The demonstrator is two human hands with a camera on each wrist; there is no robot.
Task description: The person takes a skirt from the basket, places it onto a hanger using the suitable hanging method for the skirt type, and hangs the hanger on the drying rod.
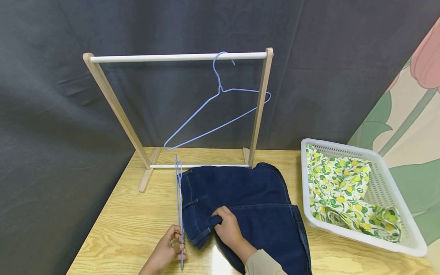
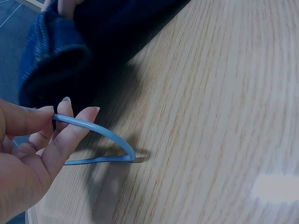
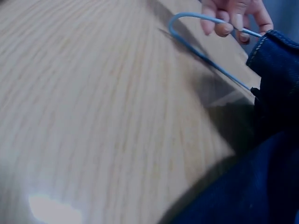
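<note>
My left hand [image 1: 169,248] pinches the wire of a light blue hanger [image 1: 181,214] near one rounded end, between thumb and fingers. In the left wrist view that hanger end [image 2: 112,135] curves just above the tabletop. A dark blue denim garment [image 1: 261,187] with belt loops lies on the table, its waist toward the hanger. My right hand [image 1: 228,228] grips a bunched fold of its waistband and lifts the near corner. In the right wrist view, the hanger's wire [image 3: 205,58] runs behind the denim [image 3: 280,70]; whether it passes inside the waist I cannot tell.
Behind stands a wooden rack with a white top rail [image 1: 154,58]; a second blue hanger [image 1: 196,111] hangs from it. At right, a white plastic basket [image 1: 400,198] holds lemon-print cloth [image 1: 340,183]. A dark curtain [image 1: 192,23] closes off the back of the wooden table [image 1: 113,233].
</note>
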